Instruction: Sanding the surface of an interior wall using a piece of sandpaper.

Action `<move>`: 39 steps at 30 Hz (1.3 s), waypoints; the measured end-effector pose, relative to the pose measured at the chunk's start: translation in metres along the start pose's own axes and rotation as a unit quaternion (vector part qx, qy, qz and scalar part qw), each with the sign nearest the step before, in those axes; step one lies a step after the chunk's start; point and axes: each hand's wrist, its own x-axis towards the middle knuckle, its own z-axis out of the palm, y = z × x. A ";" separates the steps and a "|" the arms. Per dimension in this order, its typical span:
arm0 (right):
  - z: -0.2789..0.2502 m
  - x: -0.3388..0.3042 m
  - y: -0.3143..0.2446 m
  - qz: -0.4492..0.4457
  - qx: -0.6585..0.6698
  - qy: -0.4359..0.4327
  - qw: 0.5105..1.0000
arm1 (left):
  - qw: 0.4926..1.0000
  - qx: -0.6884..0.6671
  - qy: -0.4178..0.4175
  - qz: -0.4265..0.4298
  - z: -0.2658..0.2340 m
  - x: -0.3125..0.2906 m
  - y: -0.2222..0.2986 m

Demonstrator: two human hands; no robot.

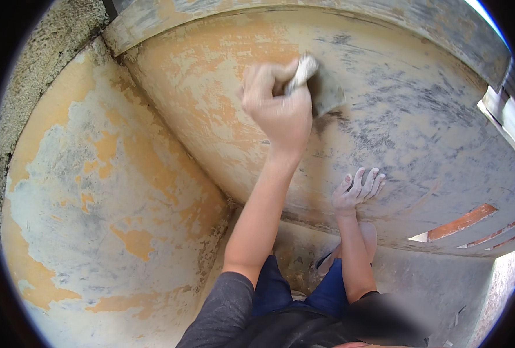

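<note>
Nearest you are your dark shirt (280, 330) and blue shorts (330, 284), above the grey floor (431, 278). Farther up, your right grip (357, 191), dusted white, is open and empty, fingers spread close to the front wall (408, 139); whether it touches, I can't tell. Beyond it, your left grip (278, 101) is closed around the pale handle of a scraper (329, 93), its blurred blade at the wall between orange patches and dark streaks. You appear to be partway through working this surface, scraping or smoothing; the next move probably calls for a flat blade and even pressure across the patchy part. Left of you stands the mottled side wall (78, 232); a ledge (437, 35) runs along the top.
</note>
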 end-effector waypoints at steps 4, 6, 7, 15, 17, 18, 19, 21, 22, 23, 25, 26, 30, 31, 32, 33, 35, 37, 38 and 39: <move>-0.029 0.026 -0.018 0.047 0.062 -0.067 0.995 | 0.999 -0.026 0.011 0.027 0.011 0.027 0.009; -0.050 0.034 -0.027 0.065 0.097 -0.095 0.989 | 1.000 0.011 0.006 0.024 0.003 0.005 0.007; -0.060 0.035 -0.030 0.084 0.123 -0.110 0.983 | 1.000 0.004 0.009 0.023 -0.001 -0.007 0.002; -0.105 0.046 -0.035 0.124 0.147 -0.145 0.971 | 0.997 0.003 0.028 0.075 0.021 0.040 0.016; -0.111 0.049 -0.035 0.137 0.133 -0.153 0.970 | 1.000 0.012 0.022 0.002 0.008 0.001 0.007; -0.113 0.049 -0.034 0.135 0.129 -0.151 0.971 | 0.999 0.042 -0.003 -0.009 0.001 -0.015 0.008; -0.116 0.046 -0.034 0.133 0.130 -0.156 0.970 | 0.999 0.037 -0.002 -0.011 0.003 -0.020 0.004; -0.109 0.050 -0.037 0.130 0.137 -0.157 0.969 | 0.999 0.035 0.004 -0.013 0.002 -0.008 0.012; -0.101 0.056 -0.037 0.122 0.147 -0.144 0.971 | 0.996 0.057 -0.003 0.064 0.007 0.009 0.010; -0.095 0.062 -0.039 0.114 0.160 -0.136 0.971 | 0.996 0.061 0.001 0.063 0.008 0.023 0.013; -0.086 0.095 -0.037 0.092 0.141 -0.128 0.977 | 0.997 0.023 -0.003 0.075 0.011 0.033 0.018; -0.079 0.114 -0.037 0.072 0.126 -0.113 0.983 | 0.996 0.026 -0.001 0.085 0.010 0.029 0.015; -0.058 0.158 -0.045 0.031 0.146 -0.062 0.987 | 0.997 0.063 -0.028 0.038 -0.011 -0.020 0.003; -0.054 0.161 -0.051 0.044 0.202 -0.058 0.977 | 0.997 0.062 -0.025 0.041 -0.010 -0.020 -0.003; -0.050 0.164 -0.059 0.056 0.261 -0.053 0.962 | 0.996 0.069 -0.022 0.055 -0.010 -0.010 0.000; -0.051 0.168 -0.064 0.052 0.260 -0.051 0.963 | 0.995 0.072 -0.019 0.066 -0.006 -0.002 0.006; -0.056 0.172 -0.076 0.175 0.292 -0.106 0.934 | 0.995 0.062 -0.014 0.080 0.010 0.025 0.014; -0.064 0.173 -0.086 0.196 0.303 -0.102 0.927 | 0.997 0.044 0.007 0.071 0.011 0.036 0.022; -0.066 0.173 -0.086 0.215 0.308 -0.089 0.922 | 0.998 0.038 0.003 0.056 0.009 0.028 0.018; -0.066 0.168 -0.084 0.216 0.304 -0.087 0.924 | 0.998 0.034 0.001 0.055 0.007 0.014 0.015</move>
